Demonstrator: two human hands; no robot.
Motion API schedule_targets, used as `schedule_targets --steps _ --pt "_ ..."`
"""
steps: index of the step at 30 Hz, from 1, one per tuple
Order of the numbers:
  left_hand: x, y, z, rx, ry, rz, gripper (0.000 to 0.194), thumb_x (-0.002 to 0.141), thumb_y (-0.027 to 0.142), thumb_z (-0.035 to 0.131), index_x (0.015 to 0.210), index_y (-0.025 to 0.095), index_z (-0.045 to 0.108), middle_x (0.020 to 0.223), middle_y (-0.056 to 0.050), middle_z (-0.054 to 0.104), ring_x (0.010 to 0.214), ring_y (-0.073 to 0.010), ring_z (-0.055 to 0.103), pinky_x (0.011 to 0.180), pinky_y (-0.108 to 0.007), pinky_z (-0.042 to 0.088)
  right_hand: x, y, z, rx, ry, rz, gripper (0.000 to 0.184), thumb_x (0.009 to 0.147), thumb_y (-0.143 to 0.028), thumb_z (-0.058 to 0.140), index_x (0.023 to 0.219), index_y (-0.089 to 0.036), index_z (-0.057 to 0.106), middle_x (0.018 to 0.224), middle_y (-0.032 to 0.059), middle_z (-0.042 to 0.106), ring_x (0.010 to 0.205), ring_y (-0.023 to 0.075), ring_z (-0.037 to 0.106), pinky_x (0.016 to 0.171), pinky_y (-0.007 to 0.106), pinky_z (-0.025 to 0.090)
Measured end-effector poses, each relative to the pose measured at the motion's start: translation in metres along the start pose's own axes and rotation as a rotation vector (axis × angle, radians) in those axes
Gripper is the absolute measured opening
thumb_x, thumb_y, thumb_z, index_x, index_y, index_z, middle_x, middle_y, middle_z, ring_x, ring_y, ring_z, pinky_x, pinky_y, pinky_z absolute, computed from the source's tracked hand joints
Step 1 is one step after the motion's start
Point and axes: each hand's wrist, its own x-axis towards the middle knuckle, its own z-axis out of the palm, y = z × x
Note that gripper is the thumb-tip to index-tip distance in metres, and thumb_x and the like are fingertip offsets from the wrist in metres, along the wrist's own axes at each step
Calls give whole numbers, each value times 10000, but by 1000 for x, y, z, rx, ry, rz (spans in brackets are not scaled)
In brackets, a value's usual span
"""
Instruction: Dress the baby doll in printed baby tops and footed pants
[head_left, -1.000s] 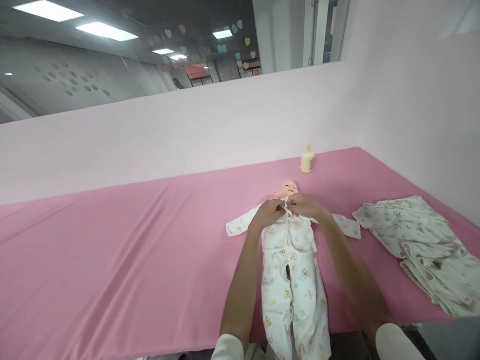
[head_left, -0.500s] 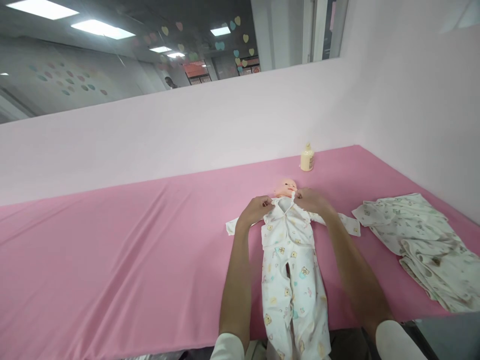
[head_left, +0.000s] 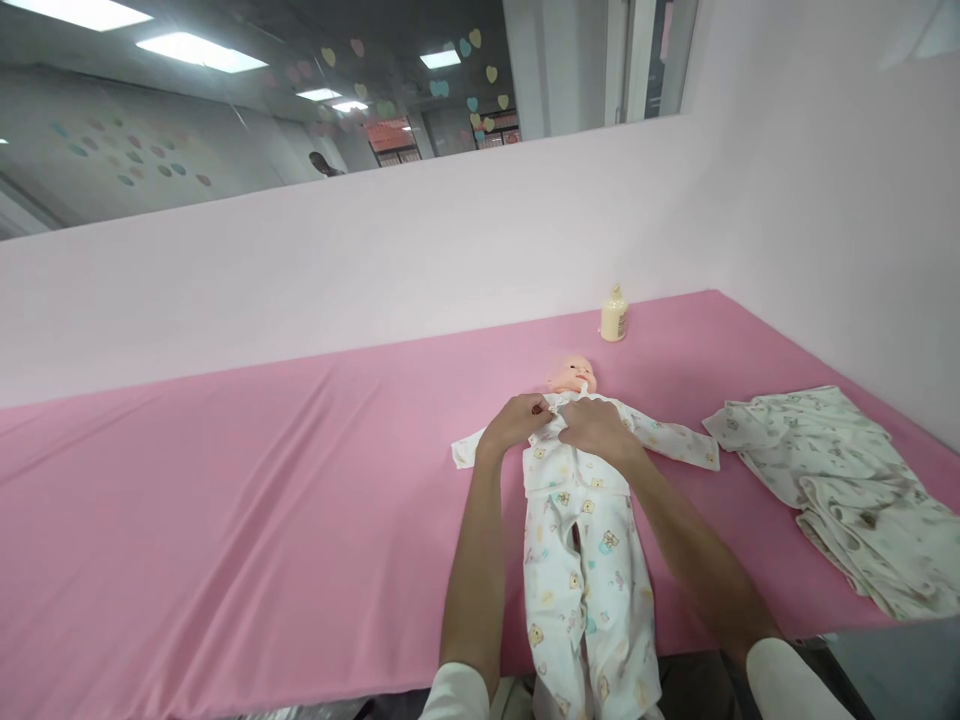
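Note:
A baby doll (head_left: pixel 572 374) lies on its back, its head toward the wall. White long-sleeved baby clothes with small coloured prints cover its body; the top (head_left: pixel 551 472) has both sleeves spread sideways, and the trousers (head_left: pixel 546 590) hang toward my lap. My left hand (head_left: pixel 517 420) pinches the top near the collar on the left side. Across the upper chest my right hand (head_left: pixel 596 428) is closed, its fingertips at the collar close to my left fingers. The cloth between the fingers is small and partly hidden by the hands.
A pink padded table (head_left: pixel 300 520) carries the doll. Folded printed baby clothes (head_left: pixel 847 480) lie at the right. A cream pump bottle (head_left: pixel 614 316) stands behind the doll's head, near the white wall (head_left: pixel 420 260). Above the wall runs a mirror or window (head_left: pixel 247 130).
My right hand has moved left and down from the right collar edge to the middle of the chest. My left hand has stayed almost in place. The neck opening is now largely covered.

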Motion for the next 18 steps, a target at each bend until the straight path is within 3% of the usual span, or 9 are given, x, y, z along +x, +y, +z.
schedule_targets --steps 5,12,15,18 --pt "-1 -1 -3 -5 6 4 183 713 329 581 631 175 524 629 21 487 571 -100 400 506 -221 299 0 8 0 -31 -54 -49 197 721 -121 512 834 -161 669 788 99 665 757 233 650 582 267 353" --pt "-1 -3 -3 -2 -16 20 207 723 356 585 639 172 539 634 15 511 585 -108 437 520 -222 318 -1 5 6 -57 16 1 279 789 -77 466 960 -142 676 922 150 681 899 263 657 686 290 407" --pt "-2 -2 -3 17 -15 19 190 734 346 586 658 177 540 648 19 506 595 -108 435 533 -223 323 2 10 7 -37 15 -4 223 783 -130 486 906 -149 671 914 139 675 874 260 648 665 289 401" --pt "-7 6 -4 97 25 33 150 762 337 566 806 199 608 666 23 530 589 -116 447 537 -230 324 4 18 5 3 37 15 128 771 -169 488 757 -169 615 777 78 628 754 205 609 596 258 350"
